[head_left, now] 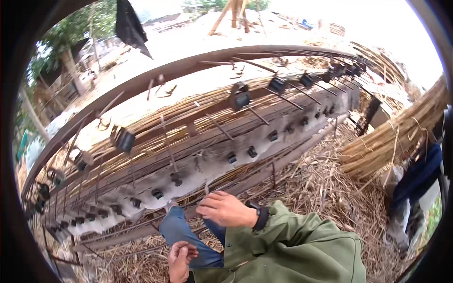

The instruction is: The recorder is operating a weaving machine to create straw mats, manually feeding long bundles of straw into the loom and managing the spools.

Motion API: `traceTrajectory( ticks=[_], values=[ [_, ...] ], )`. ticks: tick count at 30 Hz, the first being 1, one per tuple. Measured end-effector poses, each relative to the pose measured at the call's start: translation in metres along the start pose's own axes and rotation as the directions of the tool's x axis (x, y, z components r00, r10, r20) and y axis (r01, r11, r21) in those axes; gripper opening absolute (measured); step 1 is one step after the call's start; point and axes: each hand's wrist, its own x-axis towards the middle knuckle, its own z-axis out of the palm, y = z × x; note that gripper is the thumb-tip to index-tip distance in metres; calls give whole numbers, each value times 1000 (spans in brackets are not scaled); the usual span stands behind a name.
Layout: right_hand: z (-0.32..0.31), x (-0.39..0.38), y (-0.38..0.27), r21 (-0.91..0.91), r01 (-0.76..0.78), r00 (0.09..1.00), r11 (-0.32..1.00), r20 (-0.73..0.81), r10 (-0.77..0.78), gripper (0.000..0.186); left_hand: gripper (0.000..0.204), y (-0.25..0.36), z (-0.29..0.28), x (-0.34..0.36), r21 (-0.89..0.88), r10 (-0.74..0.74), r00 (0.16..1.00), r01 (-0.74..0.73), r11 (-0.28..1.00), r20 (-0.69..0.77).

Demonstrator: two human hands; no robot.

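Observation:
My right hand (224,210), with a dark band at the wrist, hovers near the frame's lower rail, its fingers loosely bent and slightly apart, holding nothing visible. My left hand (183,259) is low in the view beside my jeans-clad leg (184,231), fingers curled; whatever they hold, if anything, is too small to make out. Before me stretches a long wooden and metal frame (155,75) with rows of metal rods, black blocks (239,98) and a grey, ragged board (188,174) dotted with dark fittings. Long straw stalks (151,121) lie along it.
A thick tied straw bundle (387,137) leans at the right, near dark blue cloth (415,174). Loose straw (306,179) covers the ground around me. Behind the frame are a pale yard, wooden poles (226,19), trees (75,28) and a hanging black sheet (130,26).

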Motion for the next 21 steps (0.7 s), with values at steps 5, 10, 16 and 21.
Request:
traceTrajectory(
  ticks=[5, 10, 16, 21],
  values=[
    [17, -46, -24, 130, -18, 990, 991, -136, 36, 22, 30, 2, 25, -1, 152, -91, 995, 84, 985, 43],
    [36, -66, -19, 204, -122, 991, 971, -19, 129, 18, 26, -6, 23, 24, 234, -139, 989, 125, 964, 48],
    [53, -76, -5, 269, -124, 989, 955, -49, 142, 16, 23, -8, 28, 44, 204, -156, 986, 140, 969, 65],
    [57, -75, 9, 316, -168, 985, 934, 24, 169, 18, 22, -2, 23, 59, 275, -154, 988, 145, 951, 14]
  ],
)
